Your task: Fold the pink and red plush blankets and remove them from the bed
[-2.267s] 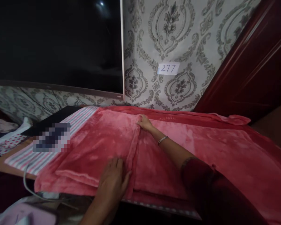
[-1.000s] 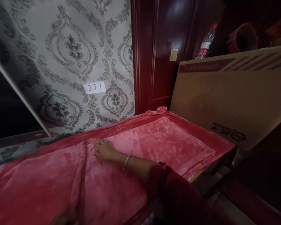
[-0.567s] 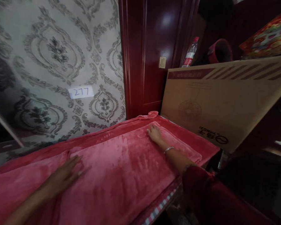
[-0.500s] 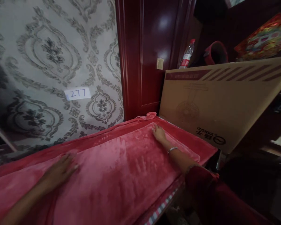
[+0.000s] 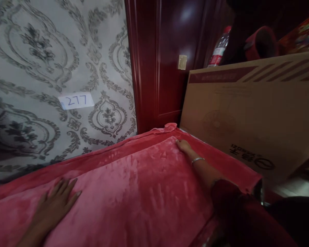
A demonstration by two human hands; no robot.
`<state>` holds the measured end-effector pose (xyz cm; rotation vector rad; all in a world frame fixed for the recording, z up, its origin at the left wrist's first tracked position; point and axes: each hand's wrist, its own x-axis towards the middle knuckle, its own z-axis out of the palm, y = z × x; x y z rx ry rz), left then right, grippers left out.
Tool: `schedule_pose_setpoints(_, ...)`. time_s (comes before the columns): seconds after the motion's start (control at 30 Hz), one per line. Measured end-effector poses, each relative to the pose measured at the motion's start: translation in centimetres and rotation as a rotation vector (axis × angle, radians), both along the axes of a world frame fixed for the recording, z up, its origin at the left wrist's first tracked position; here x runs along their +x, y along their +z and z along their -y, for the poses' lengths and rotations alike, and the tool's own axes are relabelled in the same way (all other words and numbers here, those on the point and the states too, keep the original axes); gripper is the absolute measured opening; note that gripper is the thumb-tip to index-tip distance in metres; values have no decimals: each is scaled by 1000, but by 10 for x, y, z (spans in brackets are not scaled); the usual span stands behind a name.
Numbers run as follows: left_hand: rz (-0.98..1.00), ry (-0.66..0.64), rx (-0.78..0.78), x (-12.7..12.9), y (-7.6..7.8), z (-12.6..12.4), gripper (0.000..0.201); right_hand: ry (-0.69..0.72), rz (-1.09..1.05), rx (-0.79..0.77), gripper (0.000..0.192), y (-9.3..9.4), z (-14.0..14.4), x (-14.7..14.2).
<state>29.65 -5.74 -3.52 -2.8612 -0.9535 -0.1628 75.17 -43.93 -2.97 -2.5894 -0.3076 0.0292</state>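
Observation:
A folded pink-red plush blanket (image 5: 123,192) lies spread over a surface covered in red plush cloth (image 5: 221,154). My left hand (image 5: 54,204) rests flat on the blanket's left part, fingers spread. At the blanket's far right corner, my right hand (image 5: 184,146) is closed, its fingers pinching the edge there. A bracelet circles the right wrist. Finger-shaped streaks mark the pile between the two hands.
A large cardboard box (image 5: 221,103) stands along the right side, with a plastic bottle (image 5: 218,49) and a red ring-shaped object (image 5: 261,43) above its top edge. Behind are a patterned wall (image 5: 74,61), a paper marked 277 (image 5: 76,100) and a dark red door panel (image 5: 167,85).
My right hand has closed from lying flat to pinching the blanket's far corner. My left hand has shifted slightly toward me with its fingers spread wider. The view has turned a little.

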Motion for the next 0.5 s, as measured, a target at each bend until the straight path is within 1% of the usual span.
schedule_pose_setpoints(0.1, 25, -15, -14, 1, 4, 7, 70, 30, -7, 1, 45, -1, -9, 14)
schedule_pose_setpoints(0.2, 13, 9, -10, 2, 2, 7, 70, 24, 14, -6, 44, -7, -16, 20)
schedule_pose_setpoints(0.37, -87, 54, 9, 2, -5, 0, 74, -61, 86, -10, 42, -23, -19, 14)
schedule_pose_setpoints(0.43, -102, 63, 13, 2, -3, 2, 73, -79, 90, -5, 42, -26, -21, 11)
schedule_pose_setpoints(0.5, -103, 69, 5, 3, 0, 7, 72, -74, 77, 2, 41, -24, -22, 10)
